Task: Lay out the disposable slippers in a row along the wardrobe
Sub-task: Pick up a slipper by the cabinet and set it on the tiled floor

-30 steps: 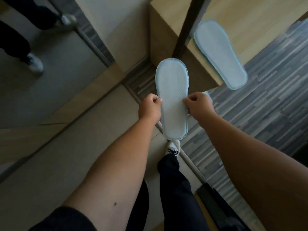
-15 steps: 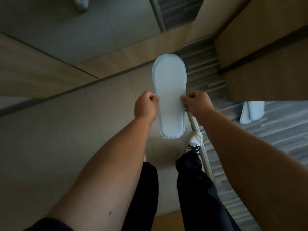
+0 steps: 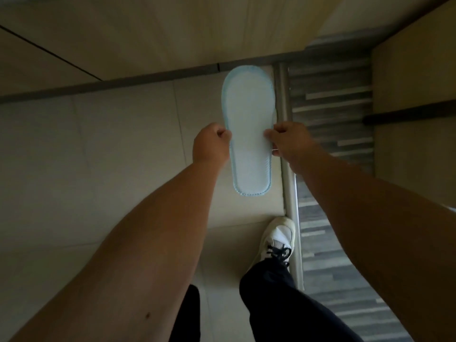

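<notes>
One disposable slipper (image 3: 248, 134), white with a pale blue stitched rim, held flat in the air in the middle of the view, sole side up, its rounded toe pointing far and its heel near; whether a second slipper lies beneath it cannot be told. Left hand (image 3: 211, 143): fingers curled into a narrow pinch on the slipper's left edge, about midway along its length. Right hand (image 3: 288, 142): fingers likewise curled tight on the right edge, directly opposite. Both bare forearms reach in from the near corners. Below the slipper, a beige tiled floor (image 3: 103, 149), ending at a dark skirting strip (image 3: 138, 81) under a pale wood panel (image 3: 148, 33) on the far side. Just right of the slipper, a metal threshold strip (image 3: 287, 193) running near to far, dividing the tile from grey striped flooring (image 3: 333, 114). Far right, a light wood cabinet face (image 3: 417, 82) with a dark horizontal gap. Near centre, one white sneaker (image 3: 277, 239) with black laces, touching the threshold strip, below a dark trouser leg (image 3: 283, 299).
</notes>
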The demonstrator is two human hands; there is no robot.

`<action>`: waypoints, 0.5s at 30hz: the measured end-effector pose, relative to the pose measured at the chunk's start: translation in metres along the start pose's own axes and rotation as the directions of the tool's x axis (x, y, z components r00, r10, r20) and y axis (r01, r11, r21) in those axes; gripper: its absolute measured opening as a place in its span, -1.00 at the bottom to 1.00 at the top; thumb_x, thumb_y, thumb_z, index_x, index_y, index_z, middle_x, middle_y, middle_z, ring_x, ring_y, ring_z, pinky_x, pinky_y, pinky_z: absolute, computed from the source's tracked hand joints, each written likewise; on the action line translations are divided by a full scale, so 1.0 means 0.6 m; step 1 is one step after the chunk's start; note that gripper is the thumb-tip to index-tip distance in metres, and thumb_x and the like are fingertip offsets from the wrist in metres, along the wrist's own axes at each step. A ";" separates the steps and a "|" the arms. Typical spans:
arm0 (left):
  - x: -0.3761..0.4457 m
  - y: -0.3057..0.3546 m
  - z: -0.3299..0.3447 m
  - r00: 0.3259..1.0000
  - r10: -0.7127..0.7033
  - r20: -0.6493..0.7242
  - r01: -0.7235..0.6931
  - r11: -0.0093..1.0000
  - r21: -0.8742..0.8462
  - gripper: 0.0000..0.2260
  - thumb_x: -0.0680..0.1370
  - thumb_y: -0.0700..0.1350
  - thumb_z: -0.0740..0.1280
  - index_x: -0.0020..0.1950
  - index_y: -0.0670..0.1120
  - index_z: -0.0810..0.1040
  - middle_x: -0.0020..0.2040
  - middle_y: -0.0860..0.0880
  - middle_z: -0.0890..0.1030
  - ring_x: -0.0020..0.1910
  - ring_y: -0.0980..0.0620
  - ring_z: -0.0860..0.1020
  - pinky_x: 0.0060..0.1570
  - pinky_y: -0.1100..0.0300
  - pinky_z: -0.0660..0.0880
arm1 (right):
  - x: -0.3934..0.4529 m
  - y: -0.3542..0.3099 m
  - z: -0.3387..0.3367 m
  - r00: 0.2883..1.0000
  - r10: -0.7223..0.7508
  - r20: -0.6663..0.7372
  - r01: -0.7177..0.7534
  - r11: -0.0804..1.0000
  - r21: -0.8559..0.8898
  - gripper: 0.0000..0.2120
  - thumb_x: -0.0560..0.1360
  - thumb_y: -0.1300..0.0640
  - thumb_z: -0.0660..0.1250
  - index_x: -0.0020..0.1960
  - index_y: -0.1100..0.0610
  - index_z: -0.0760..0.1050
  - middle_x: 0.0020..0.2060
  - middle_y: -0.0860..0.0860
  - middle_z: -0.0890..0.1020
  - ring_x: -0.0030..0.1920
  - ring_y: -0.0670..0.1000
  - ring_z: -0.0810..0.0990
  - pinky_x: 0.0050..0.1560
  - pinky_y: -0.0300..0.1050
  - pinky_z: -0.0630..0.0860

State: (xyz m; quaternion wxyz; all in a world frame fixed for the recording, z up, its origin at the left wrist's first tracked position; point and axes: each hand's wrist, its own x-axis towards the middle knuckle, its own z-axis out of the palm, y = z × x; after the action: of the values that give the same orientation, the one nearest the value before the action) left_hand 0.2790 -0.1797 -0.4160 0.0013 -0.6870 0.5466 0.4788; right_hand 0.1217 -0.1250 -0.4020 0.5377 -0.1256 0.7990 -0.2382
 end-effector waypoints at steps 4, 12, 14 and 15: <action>0.035 0.007 0.019 1.000 0.014 0.003 -0.014 0.999 0.044 -0.83 0.54 -0.08 0.28 -0.06 -0.15 0.61 -0.08 -0.16 0.68 -0.07 -0.15 0.62 -0.06 0.09 0.53 | 0.041 0.002 -0.005 1.000 -0.006 0.010 0.005 0.999 0.049 -0.86 0.52 0.18 0.37 -0.01 0.26 0.55 -0.02 0.27 0.63 -0.03 0.20 0.62 0.05 0.13 0.60; 0.050 0.045 0.061 0.998 0.039 0.043 -0.041 0.998 0.056 -0.69 0.60 0.02 0.23 0.18 -0.18 0.51 0.13 -0.18 0.61 0.13 -0.16 0.55 0.12 0.08 0.46 | 0.063 0.004 0.002 0.980 -0.149 -0.132 0.138 0.986 -0.089 -0.83 0.48 0.06 0.38 -0.12 0.18 0.52 -0.18 0.11 0.63 -0.10 0.14 0.63 -0.01 0.05 0.61; 0.041 0.058 0.074 0.992 0.063 0.112 -0.062 0.998 -0.012 -0.68 0.62 0.04 0.17 0.15 -0.16 0.53 0.10 -0.16 0.62 0.10 -0.14 0.56 0.15 0.05 0.48 | 0.057 0.009 0.009 0.952 -0.259 -0.160 0.212 0.941 -0.262 -0.87 0.54 0.09 0.33 -0.11 0.13 0.46 -0.29 -0.04 0.52 -0.21 0.00 0.54 -0.19 -0.20 0.50; 0.035 0.063 0.080 0.985 0.065 0.158 -0.053 0.996 -0.077 -0.67 0.62 0.06 0.15 0.14 -0.14 0.55 0.08 -0.14 0.63 0.08 -0.13 0.58 0.16 0.01 0.50 | 0.051 0.011 0.014 0.942 -0.295 -0.162 0.235 0.921 -0.311 -0.88 0.56 0.08 0.31 -0.10 0.11 0.44 -0.32 -0.09 0.48 -0.26 -0.07 0.50 -0.27 -0.29 0.42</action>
State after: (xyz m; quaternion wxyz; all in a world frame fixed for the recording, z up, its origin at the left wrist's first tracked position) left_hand 0.2179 -0.1856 -0.4358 0.0064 -0.6293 0.5471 0.5519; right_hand 0.1178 -0.1356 -0.4325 0.3907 -0.2846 0.8517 -0.2022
